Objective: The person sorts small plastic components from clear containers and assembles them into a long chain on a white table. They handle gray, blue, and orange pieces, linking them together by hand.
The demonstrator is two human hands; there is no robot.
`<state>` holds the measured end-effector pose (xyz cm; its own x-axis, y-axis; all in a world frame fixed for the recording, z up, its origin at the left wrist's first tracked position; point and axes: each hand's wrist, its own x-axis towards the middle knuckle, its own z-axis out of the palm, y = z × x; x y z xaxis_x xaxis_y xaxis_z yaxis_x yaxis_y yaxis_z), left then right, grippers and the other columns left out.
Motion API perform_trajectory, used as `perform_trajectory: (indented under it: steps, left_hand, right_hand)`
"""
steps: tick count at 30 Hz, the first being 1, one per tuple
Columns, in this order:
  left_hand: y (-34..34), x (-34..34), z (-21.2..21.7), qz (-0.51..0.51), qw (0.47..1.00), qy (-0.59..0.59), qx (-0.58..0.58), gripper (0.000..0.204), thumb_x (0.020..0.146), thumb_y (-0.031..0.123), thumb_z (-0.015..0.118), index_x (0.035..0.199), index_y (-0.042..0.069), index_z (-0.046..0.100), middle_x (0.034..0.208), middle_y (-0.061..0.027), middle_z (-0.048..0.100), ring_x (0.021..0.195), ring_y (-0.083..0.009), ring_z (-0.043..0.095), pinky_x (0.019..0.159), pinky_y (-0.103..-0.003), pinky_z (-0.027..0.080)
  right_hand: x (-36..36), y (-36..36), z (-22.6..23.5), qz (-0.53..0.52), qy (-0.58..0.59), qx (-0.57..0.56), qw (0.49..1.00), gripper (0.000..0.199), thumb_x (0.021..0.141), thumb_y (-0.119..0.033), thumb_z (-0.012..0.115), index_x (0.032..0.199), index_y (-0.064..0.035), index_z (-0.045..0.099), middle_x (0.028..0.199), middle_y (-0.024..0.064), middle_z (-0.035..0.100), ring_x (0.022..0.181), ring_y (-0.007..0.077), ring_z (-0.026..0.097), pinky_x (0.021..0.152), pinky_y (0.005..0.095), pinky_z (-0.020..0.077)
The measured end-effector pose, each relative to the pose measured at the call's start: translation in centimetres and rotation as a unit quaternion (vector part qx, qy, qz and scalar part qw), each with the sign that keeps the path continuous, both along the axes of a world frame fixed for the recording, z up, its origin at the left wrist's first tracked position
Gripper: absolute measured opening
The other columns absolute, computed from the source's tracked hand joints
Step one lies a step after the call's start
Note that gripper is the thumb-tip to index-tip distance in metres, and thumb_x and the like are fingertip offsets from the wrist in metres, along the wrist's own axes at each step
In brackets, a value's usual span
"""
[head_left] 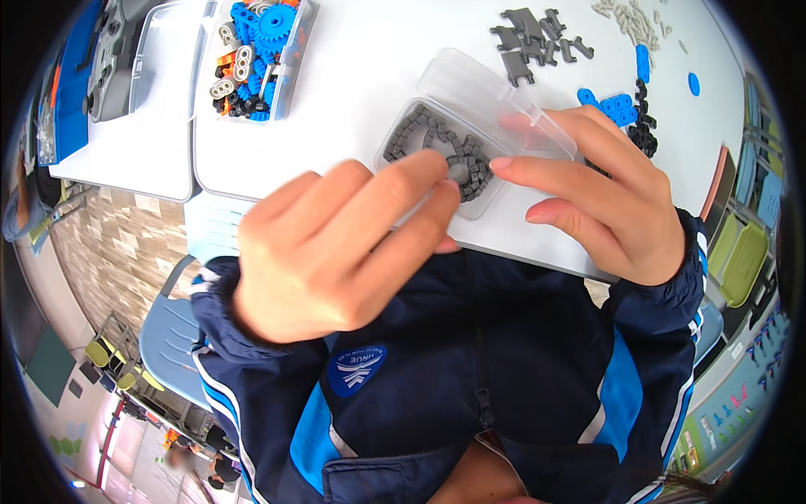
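A small clear plastic box point(399, 126) stands on the table before me, its clear lid point(462, 80) raised. Inside lie dark grey chain links point(470, 168), some joined into a curved string. From the left, my left hand point(344, 244) reaches over the box, thumb and fingers pinching a small grey piece point(457, 174) just above the links. My right hand point(613, 185) is at the box's right side, thumb and index finger apart near the links. Another of its fingers shows blurred through the clear lid, which the hand seems to touch.
A clear bin point(294, 67) of blue, orange and grey building parts stands at the far left. Dark grey pieces point(529, 38) lie beyond the box. Blue connectors point(617, 107), black parts point(645, 126), a blue oval piece point(693, 84) and pale pegs point(634, 25) lie to the right.
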<state>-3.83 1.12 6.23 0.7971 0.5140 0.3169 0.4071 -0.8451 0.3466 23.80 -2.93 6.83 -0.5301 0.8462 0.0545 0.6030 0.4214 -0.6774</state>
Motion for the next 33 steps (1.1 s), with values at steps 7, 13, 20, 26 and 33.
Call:
perform_trajectory:
  steps: [7, 13, 20, 26, 33]
  left_hand:
    - [-2.3, 1.3, -2.6, 0.052, 0.998, -0.031, 0.011, 0.039, 0.065, 0.022, 0.086, 0.101, 0.01, 0.081, 0.103, -0.0032, 0.072, 0.064, -0.0149, 0.056, 0.054, -0.027, 0.046]
    - [-2.6, 1.6, -3.4, 0.055, 0.996, -0.066, 0.006, 0.035, 0.064, 0.014, 0.083, 0.099, 0.008, 0.081, 0.099, -0.003, 0.073, 0.064, -0.0133, 0.057, 0.053, -0.026, 0.045]
    - [-2.9, 1.6, -3.7, 0.048, 0.997, -0.066, 0.004, 0.028, 0.068, 0.007, 0.08, 0.096, 0.007, 0.08, 0.097, -0.0035, 0.074, 0.062, -0.012, 0.057, 0.051, -0.025, 0.043]
    - [-2.6, 1.5, -3.8, 0.036, 0.996, -0.077, -0.013, 0.022, 0.071, 0.006, 0.077, 0.093, 0.007, 0.079, 0.095, -0.0041, 0.074, 0.061, -0.0116, 0.058, 0.05, -0.025, 0.041]
    - [-2.4, 1.4, -4.4, 0.028, 0.995, -0.094, -0.012, 0.018, 0.071, 0.007, 0.075, 0.089, 0.006, 0.076, 0.094, -0.0048, 0.074, 0.061, -0.0122, 0.059, 0.05, -0.026, 0.039]
  right_hand:
    - [-0.7, -0.2, 0.1, -0.004, -0.042, 0.021, 0.999, 0.039, 0.077, -0.008, 0.08, 0.116, -0.0094, 0.078, 0.129, 0.0196, 0.065, 0.108, 0.0356, 0.063, 0.091, 0.0416, 0.0514]
    - [-1.0, -0.3, -0.3, -0.007, -0.065, 0.008, 0.998, 0.041, 0.075, -0.013, 0.082, 0.116, -0.011, 0.078, 0.13, 0.0197, 0.064, 0.107, 0.0369, 0.063, 0.09, 0.0425, 0.0511]
    - [-1.4, -0.1, -0.1, -0.002, -0.086, 0.011, 0.996, 0.043, 0.074, -0.019, 0.083, 0.116, -0.0117, 0.078, 0.13, 0.0189, 0.064, 0.106, 0.0366, 0.063, 0.089, 0.0437, 0.051]
    - [-1.4, -0.1, 0.2, 0.019, -0.157, 0.074, 0.985, 0.044, 0.072, -0.026, 0.082, 0.114, -0.0111, 0.077, 0.131, 0.0202, 0.064, 0.106, 0.0366, 0.063, 0.087, 0.0445, 0.0513]
    - [-2.8, 0.2, 0.9, -0.008, -0.146, 0.042, 0.988, 0.046, 0.069, -0.027, 0.085, 0.11, -0.0093, 0.075, 0.143, 0.0261, 0.056, 0.111, 0.0404, 0.063, 0.088, 0.0431, 0.0534]
